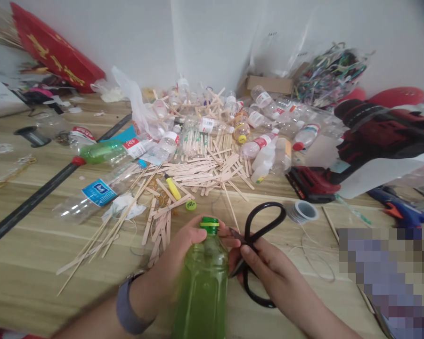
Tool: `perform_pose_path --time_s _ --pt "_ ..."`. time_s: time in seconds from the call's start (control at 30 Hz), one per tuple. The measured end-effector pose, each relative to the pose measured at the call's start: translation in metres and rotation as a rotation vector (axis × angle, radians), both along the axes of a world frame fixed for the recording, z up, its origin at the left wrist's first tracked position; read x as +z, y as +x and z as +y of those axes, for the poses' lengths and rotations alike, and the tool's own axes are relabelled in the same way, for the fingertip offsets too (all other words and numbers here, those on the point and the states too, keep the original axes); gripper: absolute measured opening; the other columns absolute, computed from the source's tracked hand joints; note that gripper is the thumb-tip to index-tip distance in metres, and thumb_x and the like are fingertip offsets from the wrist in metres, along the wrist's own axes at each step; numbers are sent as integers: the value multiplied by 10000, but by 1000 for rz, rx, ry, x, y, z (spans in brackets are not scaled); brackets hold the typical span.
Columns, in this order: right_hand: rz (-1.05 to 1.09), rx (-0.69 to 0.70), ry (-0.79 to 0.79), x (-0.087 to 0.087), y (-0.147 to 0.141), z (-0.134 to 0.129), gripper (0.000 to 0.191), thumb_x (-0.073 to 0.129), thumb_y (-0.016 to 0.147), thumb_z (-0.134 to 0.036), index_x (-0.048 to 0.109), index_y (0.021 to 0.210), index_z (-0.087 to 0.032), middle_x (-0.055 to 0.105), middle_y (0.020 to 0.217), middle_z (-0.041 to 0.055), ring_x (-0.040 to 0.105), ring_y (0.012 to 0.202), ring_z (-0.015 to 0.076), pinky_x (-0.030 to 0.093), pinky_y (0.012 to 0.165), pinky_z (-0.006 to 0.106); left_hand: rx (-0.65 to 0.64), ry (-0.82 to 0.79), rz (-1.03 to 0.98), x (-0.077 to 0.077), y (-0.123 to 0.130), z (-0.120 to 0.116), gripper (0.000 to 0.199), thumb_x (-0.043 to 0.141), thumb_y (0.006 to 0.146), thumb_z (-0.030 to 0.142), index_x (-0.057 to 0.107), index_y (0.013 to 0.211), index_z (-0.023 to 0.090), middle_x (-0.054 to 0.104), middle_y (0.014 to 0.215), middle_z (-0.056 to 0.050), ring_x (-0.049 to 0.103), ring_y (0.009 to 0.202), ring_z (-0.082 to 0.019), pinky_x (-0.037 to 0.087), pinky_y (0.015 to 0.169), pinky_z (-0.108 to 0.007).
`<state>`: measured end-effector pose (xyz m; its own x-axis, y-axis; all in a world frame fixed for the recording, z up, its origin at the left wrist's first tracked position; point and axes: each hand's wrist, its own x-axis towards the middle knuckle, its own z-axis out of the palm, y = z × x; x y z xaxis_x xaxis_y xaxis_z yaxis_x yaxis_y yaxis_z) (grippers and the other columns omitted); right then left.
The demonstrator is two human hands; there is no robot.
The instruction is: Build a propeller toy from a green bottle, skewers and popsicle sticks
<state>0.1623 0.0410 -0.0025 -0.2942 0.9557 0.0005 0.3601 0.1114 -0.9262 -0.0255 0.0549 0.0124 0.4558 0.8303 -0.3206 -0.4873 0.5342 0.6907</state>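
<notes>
My left hand [187,245], with a grey band on its wrist, is wrapped around the upper part of a green plastic bottle [202,292]. The bottle stands upright and uncapped, with a yellow-green ring below its mouth. My right hand [268,266] grips black-handled scissors [248,241] near the pivot, the handle loops spread apart. Their blades point left at the bottle's shoulder; whether they touch it I cannot tell. Just beyond the bottle a light-green cap [191,205] lies on the table, close to a yellow marker [173,187].
Flat wooden sticks [198,172] and plastic bottles [212,125] pile up ahead. A cordless drill [367,141] stands at right beside a wire spool [304,212] and a blue glue gun [403,207]. At left, a dark rod [31,202] ends in a green bottle piece [104,151].
</notes>
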Motion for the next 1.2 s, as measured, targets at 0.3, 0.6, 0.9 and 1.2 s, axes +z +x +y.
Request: perform_pose_path --time_s 0.3,0.6,0.9,1.2 --pt "-476 -14 748 -4 8 -6 376 402 990 -190 454 1362 -176 745 866 53 717 710 173 594 630 254 -122 167 669 6 0 -8 199 499 826 322 609 959 223 679 861 0 602 880 -207 453 734 -289" --pt "-624 95 839 5 10 -10 500 237 1015 -144 250 1515 -170 723 830 56 688 690 200 571 569 294 -132 266 734 4 0 -9 215 403 902 290 581 1008 235 648 941 -5 555 1035 -216 417 859 -308" --pt "-672 105 858 10 8 -9 448 280 1009 -124 345 1452 -129 687 702 25 657 595 176 538 505 266 -133 182 581 13 6 -5 108 507 802 240 549 897 213 579 764 45 540 754 -144 430 701 -260" --pt "-527 -42 797 7 7 -8 253 353 998 -184 589 1091 -193 695 721 12 670 588 148 524 513 232 -145 307 526 -5 9 -19 188 516 840 223 578 1017 212 646 953 -16 580 929 -191 437 826 -320"
